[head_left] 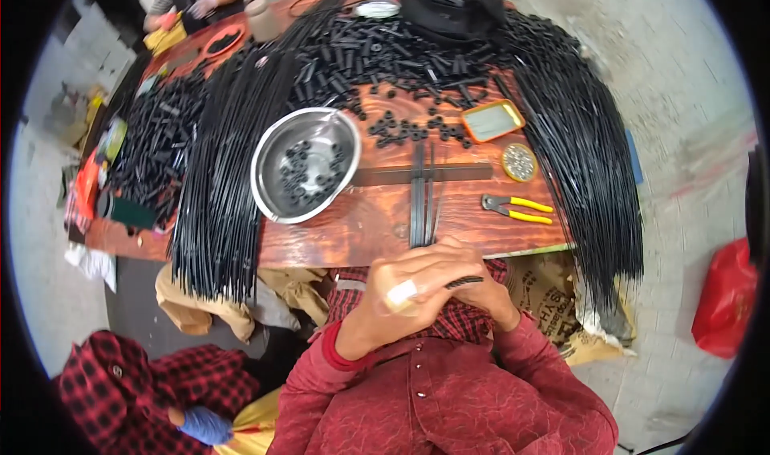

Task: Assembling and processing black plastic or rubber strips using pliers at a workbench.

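In front of my body, at the table's near edge, my left hand (417,280) and my right hand (491,293) are closed together round a small bunch of thin black rods (419,206). The far part of the bunch lies on the table across a flat dark strip (461,173). Black ends (464,282) poke out between my hands. My left hand overlaps the right, whose fingers are partly hidden. A pale patch of tape (400,293) sticks to the back of my left hand.
Left of the rods stands a steel bowl (262,190) with black rings. Yellow-handled pliers (517,209), a round tin of small metal pieces (520,163) and a yellow-rimmed tray (493,123) lie right. Long rod bundles (224,174) flank both sides. Two other people work at left.
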{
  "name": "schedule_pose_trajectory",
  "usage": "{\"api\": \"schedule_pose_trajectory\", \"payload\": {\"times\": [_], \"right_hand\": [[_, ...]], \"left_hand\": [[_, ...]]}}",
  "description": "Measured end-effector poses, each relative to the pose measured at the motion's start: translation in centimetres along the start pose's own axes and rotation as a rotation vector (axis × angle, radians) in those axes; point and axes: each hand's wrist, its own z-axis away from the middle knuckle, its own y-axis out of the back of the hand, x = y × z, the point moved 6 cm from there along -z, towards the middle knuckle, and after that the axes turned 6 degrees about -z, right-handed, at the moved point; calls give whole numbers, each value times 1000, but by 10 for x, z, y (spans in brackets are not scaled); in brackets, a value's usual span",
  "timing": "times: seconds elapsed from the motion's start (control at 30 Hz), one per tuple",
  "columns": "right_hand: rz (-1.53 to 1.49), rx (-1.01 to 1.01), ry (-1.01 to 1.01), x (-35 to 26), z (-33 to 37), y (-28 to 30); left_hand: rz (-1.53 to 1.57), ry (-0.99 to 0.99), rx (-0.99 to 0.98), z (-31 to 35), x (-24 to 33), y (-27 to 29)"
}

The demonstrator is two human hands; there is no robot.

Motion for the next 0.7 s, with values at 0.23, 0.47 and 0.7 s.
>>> {"api": "schedule_pose_trajectory", "payload": {"times": [0.23, 0.47, 0.7], "right_hand": [[-14, -5, -54, 16, 8, 22], [204, 179, -121, 70, -13, 126], [587, 243, -341, 157, -78, 184]], "left_hand": [[-124, 71, -33, -9, -3, -2], [-117, 159, -59, -7, -9, -5], [-139, 111, -91, -15, -2, -7]]}}
